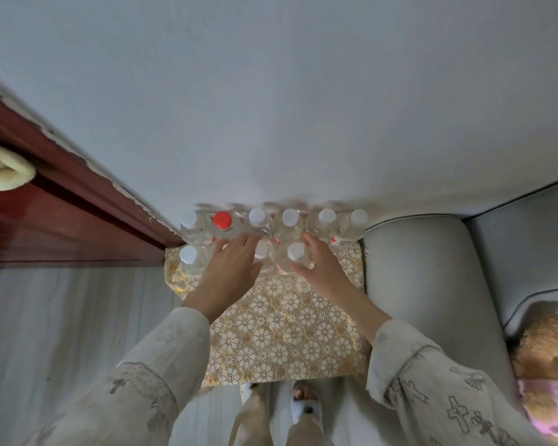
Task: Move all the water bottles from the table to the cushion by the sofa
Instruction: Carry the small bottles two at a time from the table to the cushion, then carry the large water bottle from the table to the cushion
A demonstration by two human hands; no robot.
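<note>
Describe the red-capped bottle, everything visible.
The red-capped bottle is clear plastic with a round red screw cap, standing upright in the back row against the wall, second from the left on the floral gold cushion. White-capped bottles flank it closely. The left hand has its fingertips at its front; contact is unclear.

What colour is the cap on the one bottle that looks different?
Red: the odd cap, second from left in the back row, head view.
</note>
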